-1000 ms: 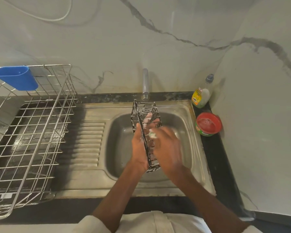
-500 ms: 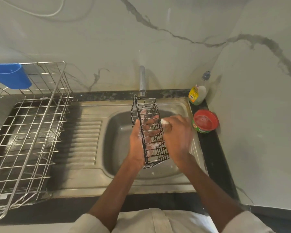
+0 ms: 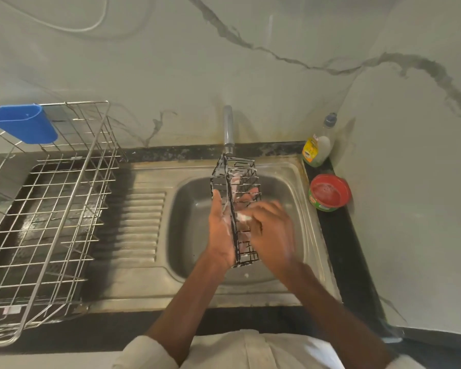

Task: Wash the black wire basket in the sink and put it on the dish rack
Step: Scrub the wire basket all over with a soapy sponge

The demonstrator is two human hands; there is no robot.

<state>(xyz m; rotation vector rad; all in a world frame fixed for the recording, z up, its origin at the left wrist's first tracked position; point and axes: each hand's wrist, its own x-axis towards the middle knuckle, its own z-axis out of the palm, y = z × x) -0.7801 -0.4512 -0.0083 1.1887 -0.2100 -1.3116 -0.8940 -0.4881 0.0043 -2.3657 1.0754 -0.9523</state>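
The black wire basket (image 3: 240, 182) stands on end over the steel sink (image 3: 192, 235), soapy, its top close under the tap. My left hand (image 3: 220, 230) grips its left side, fingers reaching inside the wires. My right hand (image 3: 273, 230) presses against the basket's right face, blurred, with a small white soapy scrubber (image 3: 244, 216) under its fingertips. The wire dish rack (image 3: 45, 209) stands at the left on the counter, apart from both hands.
A tap (image 3: 228, 129) rises behind the sink. A dish soap bottle (image 3: 318, 145) and a red-lidded green tub (image 3: 329, 193) sit on the right counter edge. A blue cup holder (image 3: 22, 123) hangs on the rack's back corner. Ribbed drainboard (image 3: 136, 222) lies between rack and sink.
My right hand has slid back down and left across the basket's face, rubbing it. The basket has turned slightly more edge-on. My left hand keeps its hold.
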